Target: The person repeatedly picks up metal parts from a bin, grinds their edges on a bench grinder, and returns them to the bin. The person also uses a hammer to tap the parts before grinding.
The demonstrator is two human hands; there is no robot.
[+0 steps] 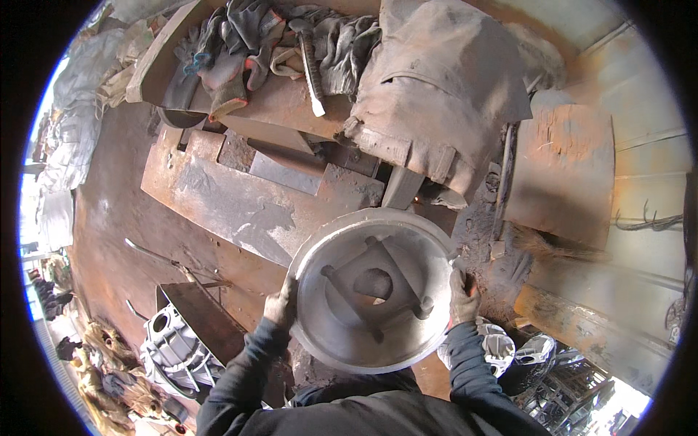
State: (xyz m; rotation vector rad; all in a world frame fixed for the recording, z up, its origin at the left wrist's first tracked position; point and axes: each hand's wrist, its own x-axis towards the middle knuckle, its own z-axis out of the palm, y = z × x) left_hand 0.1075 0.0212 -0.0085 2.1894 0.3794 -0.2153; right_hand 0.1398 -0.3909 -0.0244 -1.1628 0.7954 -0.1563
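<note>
A large round cast-metal housing (398,332), bowl-shaped with a central hole and several smaller openings inside, is held up in front of my body. My left hand (281,303), in a work glove, grips its left rim. On the opposite rim is my right hand (463,298), also gloved, its fingers partly hidden behind the metal. Beyond the housing lies a worn steel plate (234,201) with notched edges. A heavy cloth cover (436,82) drapes over something behind it, above a squared bar.
Used work gloves (229,76) and a wrapped-handle tool (311,71) lie on a rusty shelf at the back. Ribbed castings (180,349) sit in a metal cart at lower left; more castings (496,349) stand at lower right. A curved metal sheet (561,169) leans at right.
</note>
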